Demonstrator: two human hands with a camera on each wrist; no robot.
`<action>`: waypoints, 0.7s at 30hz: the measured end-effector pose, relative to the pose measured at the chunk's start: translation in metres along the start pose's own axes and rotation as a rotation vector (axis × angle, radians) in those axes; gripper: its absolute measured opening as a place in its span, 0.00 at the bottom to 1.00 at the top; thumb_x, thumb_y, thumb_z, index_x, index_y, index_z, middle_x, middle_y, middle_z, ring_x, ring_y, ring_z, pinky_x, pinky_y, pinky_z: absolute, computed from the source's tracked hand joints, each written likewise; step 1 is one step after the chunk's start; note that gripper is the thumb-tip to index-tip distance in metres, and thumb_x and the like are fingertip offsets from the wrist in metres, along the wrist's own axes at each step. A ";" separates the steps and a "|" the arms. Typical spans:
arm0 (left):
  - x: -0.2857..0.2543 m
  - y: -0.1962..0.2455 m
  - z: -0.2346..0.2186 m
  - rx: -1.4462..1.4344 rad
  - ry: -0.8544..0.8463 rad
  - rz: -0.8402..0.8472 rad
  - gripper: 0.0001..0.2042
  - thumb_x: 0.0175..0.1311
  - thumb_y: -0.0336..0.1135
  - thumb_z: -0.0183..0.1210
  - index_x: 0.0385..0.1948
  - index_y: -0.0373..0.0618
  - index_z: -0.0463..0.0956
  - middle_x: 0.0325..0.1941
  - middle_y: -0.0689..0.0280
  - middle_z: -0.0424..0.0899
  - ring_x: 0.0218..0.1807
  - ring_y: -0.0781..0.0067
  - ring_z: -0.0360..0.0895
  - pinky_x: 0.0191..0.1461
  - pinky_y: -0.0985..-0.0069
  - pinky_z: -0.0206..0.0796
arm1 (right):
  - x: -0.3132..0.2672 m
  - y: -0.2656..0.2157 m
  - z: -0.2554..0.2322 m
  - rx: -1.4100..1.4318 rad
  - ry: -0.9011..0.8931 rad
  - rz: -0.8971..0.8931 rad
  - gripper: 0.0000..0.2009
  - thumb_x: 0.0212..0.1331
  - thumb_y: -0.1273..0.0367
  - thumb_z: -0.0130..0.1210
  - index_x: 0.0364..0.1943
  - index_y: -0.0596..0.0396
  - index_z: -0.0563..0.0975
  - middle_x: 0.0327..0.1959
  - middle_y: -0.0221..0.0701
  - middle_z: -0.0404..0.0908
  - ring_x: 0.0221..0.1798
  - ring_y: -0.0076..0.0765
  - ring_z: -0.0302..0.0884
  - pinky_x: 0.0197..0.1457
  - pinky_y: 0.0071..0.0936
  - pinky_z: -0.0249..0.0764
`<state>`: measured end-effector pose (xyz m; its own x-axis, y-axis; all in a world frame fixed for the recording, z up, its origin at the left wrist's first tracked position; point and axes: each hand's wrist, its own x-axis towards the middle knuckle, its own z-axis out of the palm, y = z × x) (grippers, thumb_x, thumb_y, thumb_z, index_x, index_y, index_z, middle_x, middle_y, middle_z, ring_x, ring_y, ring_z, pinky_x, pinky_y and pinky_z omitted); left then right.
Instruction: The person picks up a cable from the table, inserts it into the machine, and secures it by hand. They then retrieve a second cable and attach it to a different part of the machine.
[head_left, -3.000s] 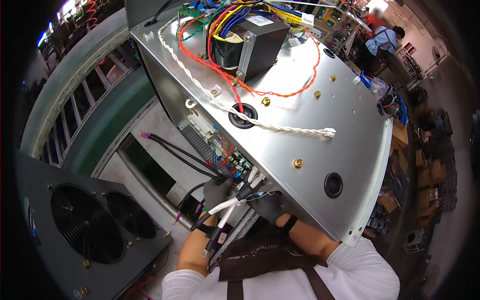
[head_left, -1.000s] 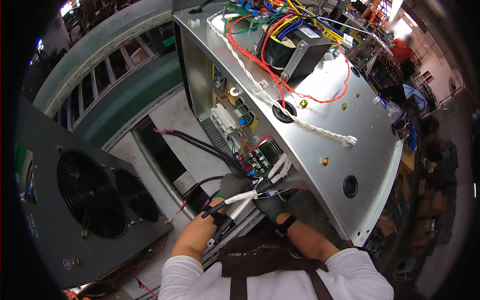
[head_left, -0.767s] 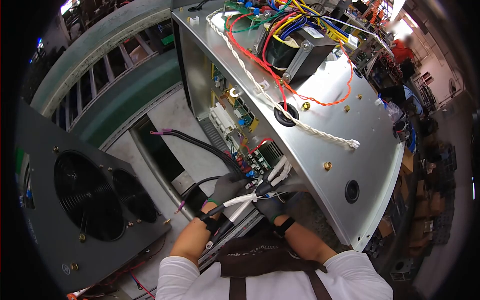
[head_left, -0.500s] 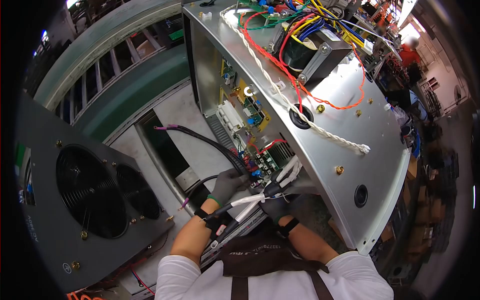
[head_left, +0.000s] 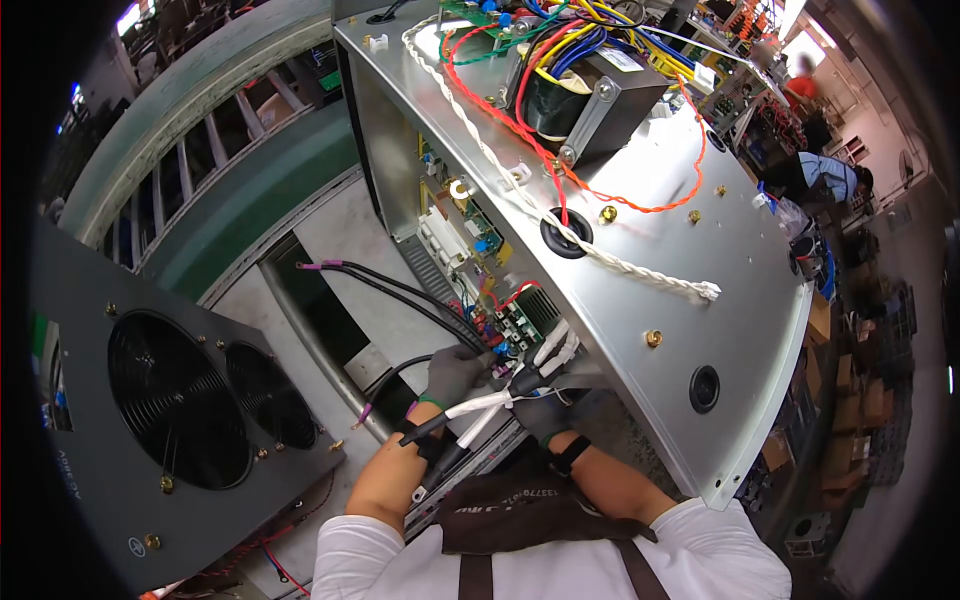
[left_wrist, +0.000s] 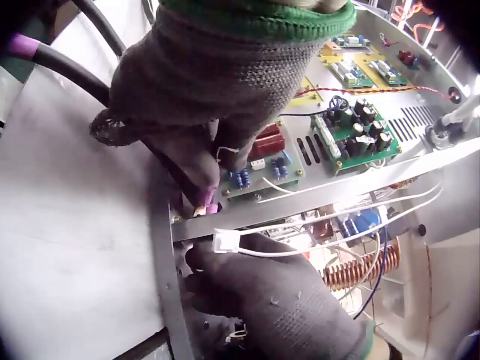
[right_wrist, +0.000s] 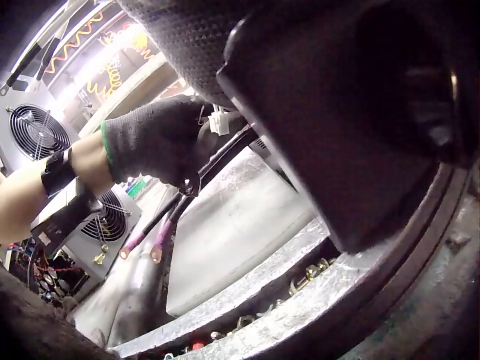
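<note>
In a grey glove, the left hand [head_left: 455, 375] is at the lower edge of an open metal chassis [head_left: 620, 270]. In the left wrist view its fingers pinch a purple-sleeved cable end [left_wrist: 208, 196] against the frame strip [left_wrist: 262, 214], beside a green circuit board. The gloved right hand [left_wrist: 277, 300] is on the other side of that strip, fingers bent towards the same corner; whatever they touch is hidden. A white connector [left_wrist: 226, 241] on two white wires lies over it. White-sleeved cables [head_left: 475, 405] cross in front of both hands.
Black cables with purple ends [head_left: 325, 265] lie on the pale work surface left of the hands. A dark panel with two fans [head_left: 180, 400] stands at the left. On the chassis top sit a transformer [head_left: 590, 95] and a twisted white wire [head_left: 640, 268]. People are in the background.
Across the head frames the view shifts, and more of the boards inside the chassis shows than 3 seconds ago. Both hands stay at the chassis edge, with only small shifts of the left hand.
</note>
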<state>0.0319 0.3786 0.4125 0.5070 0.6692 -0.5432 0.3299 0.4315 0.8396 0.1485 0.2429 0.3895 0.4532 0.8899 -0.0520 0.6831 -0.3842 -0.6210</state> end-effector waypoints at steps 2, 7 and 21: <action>-0.001 0.003 0.002 -0.064 0.007 -0.017 0.13 0.53 0.37 0.66 0.23 0.34 0.78 0.19 0.62 0.79 0.19 0.78 0.76 0.22 0.80 0.68 | 0.002 -0.001 0.000 -0.005 -0.026 0.018 0.15 0.54 0.59 0.54 0.40 0.54 0.77 0.40 0.39 0.79 0.45 0.45 0.76 0.48 0.41 0.70; -0.004 0.018 0.001 0.057 -0.033 -0.062 0.13 0.52 0.37 0.66 0.23 0.33 0.78 0.19 0.61 0.80 0.19 0.76 0.77 0.21 0.79 0.68 | 0.001 0.008 0.005 0.022 -0.095 0.090 0.18 0.54 0.57 0.55 0.43 0.53 0.77 0.41 0.40 0.80 0.47 0.45 0.76 0.50 0.41 0.70; 0.003 0.019 -0.006 0.027 -0.117 -0.072 0.11 0.52 0.36 0.64 0.24 0.34 0.81 0.21 0.60 0.81 0.19 0.75 0.75 0.25 0.78 0.67 | 0.006 0.007 0.001 -0.042 -0.284 0.241 0.22 0.56 0.51 0.52 0.47 0.51 0.77 0.44 0.41 0.80 0.50 0.45 0.76 0.53 0.39 0.68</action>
<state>0.0348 0.3930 0.4266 0.5700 0.5613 -0.6000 0.3892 0.4587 0.7988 0.1557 0.2462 0.3843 0.4312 0.8031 -0.4112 0.6019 -0.5956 -0.5320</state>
